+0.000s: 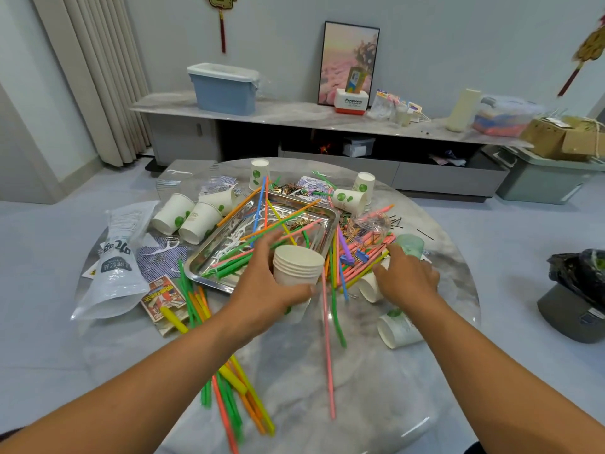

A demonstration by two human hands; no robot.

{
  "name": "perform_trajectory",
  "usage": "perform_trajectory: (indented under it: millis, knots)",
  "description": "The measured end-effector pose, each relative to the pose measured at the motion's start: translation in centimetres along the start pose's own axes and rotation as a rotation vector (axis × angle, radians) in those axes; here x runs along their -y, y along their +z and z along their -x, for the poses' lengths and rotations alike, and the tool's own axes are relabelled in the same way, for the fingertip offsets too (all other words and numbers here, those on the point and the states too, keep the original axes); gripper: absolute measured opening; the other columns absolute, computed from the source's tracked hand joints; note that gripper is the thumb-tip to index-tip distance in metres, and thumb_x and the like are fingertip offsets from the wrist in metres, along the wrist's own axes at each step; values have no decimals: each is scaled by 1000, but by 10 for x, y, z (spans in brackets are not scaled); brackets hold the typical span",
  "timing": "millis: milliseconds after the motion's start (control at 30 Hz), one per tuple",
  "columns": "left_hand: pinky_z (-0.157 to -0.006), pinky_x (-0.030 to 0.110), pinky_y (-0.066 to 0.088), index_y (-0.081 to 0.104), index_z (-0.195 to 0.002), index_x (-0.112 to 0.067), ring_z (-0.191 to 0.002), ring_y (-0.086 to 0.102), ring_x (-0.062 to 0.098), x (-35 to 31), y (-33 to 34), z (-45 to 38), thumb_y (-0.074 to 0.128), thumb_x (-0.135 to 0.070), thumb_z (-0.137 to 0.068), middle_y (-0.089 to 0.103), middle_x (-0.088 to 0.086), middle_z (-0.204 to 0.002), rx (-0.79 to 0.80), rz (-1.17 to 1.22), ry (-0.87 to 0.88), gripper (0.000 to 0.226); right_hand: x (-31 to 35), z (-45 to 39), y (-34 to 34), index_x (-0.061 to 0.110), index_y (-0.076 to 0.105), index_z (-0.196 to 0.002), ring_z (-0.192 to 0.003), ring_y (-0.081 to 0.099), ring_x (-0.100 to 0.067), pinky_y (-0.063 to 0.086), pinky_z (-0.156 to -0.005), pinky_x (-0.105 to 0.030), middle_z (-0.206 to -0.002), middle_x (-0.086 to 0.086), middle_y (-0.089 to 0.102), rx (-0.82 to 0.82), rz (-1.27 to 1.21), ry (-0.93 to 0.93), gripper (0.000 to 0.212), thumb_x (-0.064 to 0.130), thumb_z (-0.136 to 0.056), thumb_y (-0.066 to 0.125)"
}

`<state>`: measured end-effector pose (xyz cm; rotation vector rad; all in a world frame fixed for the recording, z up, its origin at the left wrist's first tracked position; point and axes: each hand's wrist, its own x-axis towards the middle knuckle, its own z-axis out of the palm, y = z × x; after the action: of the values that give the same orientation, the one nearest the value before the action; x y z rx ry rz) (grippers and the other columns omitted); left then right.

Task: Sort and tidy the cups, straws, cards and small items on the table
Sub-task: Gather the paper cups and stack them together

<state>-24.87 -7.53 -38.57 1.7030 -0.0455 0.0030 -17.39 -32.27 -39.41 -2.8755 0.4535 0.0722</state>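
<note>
While the left hand (262,290) grips the nested cup stack (297,265) at frame centre, the right hand (406,280) closes on a tipped cup (368,286) just right: light, thin paper, crushable, so hold the sidewall gently.

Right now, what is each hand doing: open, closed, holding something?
Left hand: closed around the stack of paper cups.
Right hand: on a tipped paper cup; its grip cannot be told.
</note>
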Motion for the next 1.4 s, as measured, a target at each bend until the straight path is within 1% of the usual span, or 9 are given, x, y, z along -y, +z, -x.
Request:
perform_trajectory:
  millis: [167,333,467,567,667,800,1000,1200,1400]
  knots:
    - [-93,24,52,44,-143,-36,-117,59,3,6,4,1,93,-18,-67,57,-18,-132,67,-159,35,92,0,-3,8,29,46,-143,-125,51,-35,37,-101,-44,-135,-8,60,38,-120,-3,52,44,-96,61]
    - [-92,35,55,49,-133,-37,-111,62,14,6,3,1,92,-20,-65,61,-7,-125,83,-179,4,82,23,4,-13,26,72,-110,-98,65,-26,53,-91,-45,-107,-2,73,-34,-474,-135,19,27,-97,58]
    - [-89,33,54,47,-130,-38,-108,63,12,7,6,1,89,-11,-70,63,-7,-122,79,-194,-8,78,42,18,-33,27,75,-103,-86,64,0,53,-71,-25,-94,15,71,-161,-807,-335,19,24,-100,56]
    - [-91,42,57,52,-127,-36,-105,66,13,5,6,0,89,-15,-69,67,-9,-118,77,-162,-21,72,52,34,-39,29,76,-111,-96,64,8,51,-77,-14,-104,18,74,-55,-991,-508,22,21,-102,58]
    - [-87,49,58,59,-126,-36,-99,69,16,4,6,-1,86,-25,-64,71,-8,-110,82,-143,-24,69,58,49,-35,25,76,-113,-101,67,-2,53,-88,-24,-104,15,74,29,-885,-680,22,16,-101,60]
    - [-70,40,60,60,-118,-39,-87,70,17,7,3,-4,86,-25,-67,72,-5,-99,53,-94,-36,59,58,64,-28,23,76,-114,-89,61,5,44,-77,-15,-92,22,67,186,-655,-827,21,27,-103,58]
    - [-63,15,55,35,-138,-57,-89,68,-4,6,-7,-5,87,-11,-75,66,-31,-104,23,2,-21,94,34,40,-44,33,51,-146,-139,45,-24,42,-109,-39,-154,-1,46,178,-212,-449,54,8,-99,46]
    - [-78,29,59,49,-127,-48,-99,68,12,8,-4,-1,86,-15,-75,65,-17,-111,31,-54,-45,72,1,36,-19,40,32,-154,-146,22,-43,37,-112,-51,-160,-10,20,460,415,-337,61,30,-99,56]
    - [-85,38,60,49,-128,-42,-99,67,11,11,-3,-1,90,-19,-71,64,-10,-118,33,-92,-79,74,-4,37,3,37,39,-149,-141,25,-40,43,-104,-50,-157,-11,24,208,567,-460,60,27,-95,64]
